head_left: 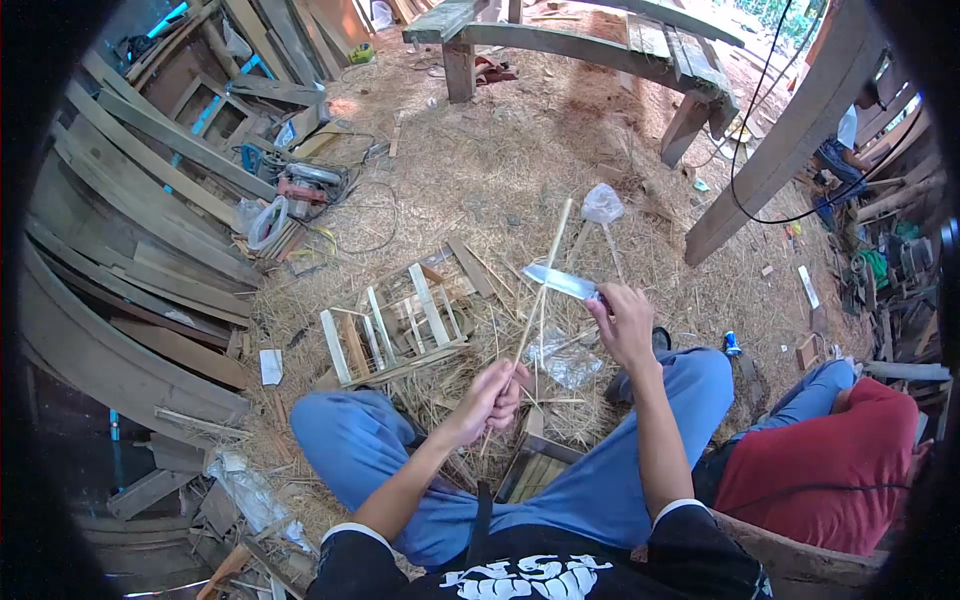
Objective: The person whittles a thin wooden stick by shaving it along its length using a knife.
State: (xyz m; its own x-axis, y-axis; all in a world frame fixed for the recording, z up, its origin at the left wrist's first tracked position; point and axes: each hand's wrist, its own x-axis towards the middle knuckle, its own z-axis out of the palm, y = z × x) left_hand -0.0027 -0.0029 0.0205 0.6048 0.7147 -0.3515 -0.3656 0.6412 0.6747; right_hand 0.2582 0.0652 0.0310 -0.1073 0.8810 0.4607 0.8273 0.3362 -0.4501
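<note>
My left hand (490, 400) is closed around the lower part of a thin wooden strip (557, 238), which slants up and away from me. In my right hand (622, 322) is a knife (560, 281) with a broad, shiny blade pointing left. The blade lies across the strip above my left hand and seems to touch it. A thin pale sliver hangs down close to the strip below the blade. Under my hands, between my knees, stands a wooden box (540, 465), its contents partly hidden.
A small slatted wooden frame (395, 325) lies ahead-left on the shaving-covered floor. Power tools (305, 190) and leaning planks (150, 210) are at left. A bench (570, 45) stands ahead, a slanted post (780, 140) right. A person in a red shirt (825, 465) sits close on my right.
</note>
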